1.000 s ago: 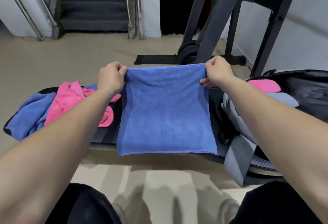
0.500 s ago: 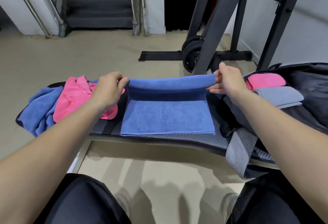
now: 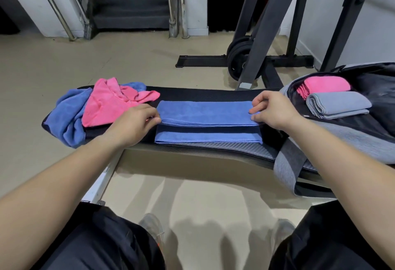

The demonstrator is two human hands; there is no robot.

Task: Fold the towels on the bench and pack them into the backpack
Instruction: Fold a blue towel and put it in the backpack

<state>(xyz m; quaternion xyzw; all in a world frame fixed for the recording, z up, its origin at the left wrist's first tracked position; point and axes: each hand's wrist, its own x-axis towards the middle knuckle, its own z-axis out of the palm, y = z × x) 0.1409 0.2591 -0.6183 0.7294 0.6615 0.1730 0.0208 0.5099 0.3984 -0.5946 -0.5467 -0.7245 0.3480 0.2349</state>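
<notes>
Folding blue towel [image 3: 205, 111] on bench [image 3: 213, 93].
Clamping folded upper layer's ends, pinch grip, in left hand [image 3: 132, 126] and right hand [image 3: 272, 111]; laying it flat mid-bench, between loose towels [image 3: 102, 105] and backpack [image 3: 363, 139].

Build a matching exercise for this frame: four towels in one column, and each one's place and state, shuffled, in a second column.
Towels:
1. flat blue towel
2. crumpled pink towel
3. grey towel
4. folded pink towel

Place and state:
A. folded, in the backpack, on the near side
B. loose heap at the left end of the bench
C. partly folded in the middle of the bench, pinched by the left hand and the right hand
D. folded, in the backpack, beyond the grey towel

Pairs: 1-C, 2-B, 3-A, 4-D.
</notes>
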